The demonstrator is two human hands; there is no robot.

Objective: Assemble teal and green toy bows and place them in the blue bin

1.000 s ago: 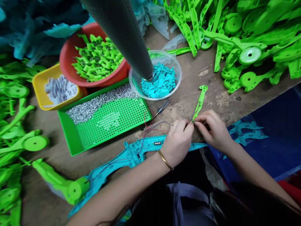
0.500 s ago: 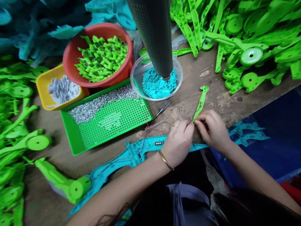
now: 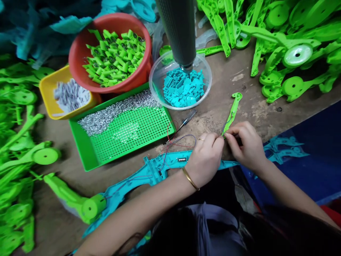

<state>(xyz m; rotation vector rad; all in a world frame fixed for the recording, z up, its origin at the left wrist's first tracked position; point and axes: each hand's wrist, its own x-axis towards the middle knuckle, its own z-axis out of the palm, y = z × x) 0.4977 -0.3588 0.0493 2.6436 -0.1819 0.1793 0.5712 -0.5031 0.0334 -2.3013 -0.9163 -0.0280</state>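
Note:
My left hand is closed around the lower end of a slim bright-green plastic part, which points up and away. Thin red and dark wires run along that part. The fingertips of my right hand pinch together at the same lower end; whatever lies between them is hidden. Beneath my left hand and forearm lies a long blue plastic frame with a small metal spring-like piece set in it. Loose red and blue wires loop from the frame towards my left hand.
A screwdriver-like tool lies by a green tray of small screws. Behind are a clear bowl of blue pieces, a red bowl and a yellow bin. A dark cylindrical tool hangs overhead. Green parts pile up right and left.
The view has shifted slightly, so the scene sits a little differently. Both hands stay at the green part's lower end, the right fingertips slightly closer to the left hand.

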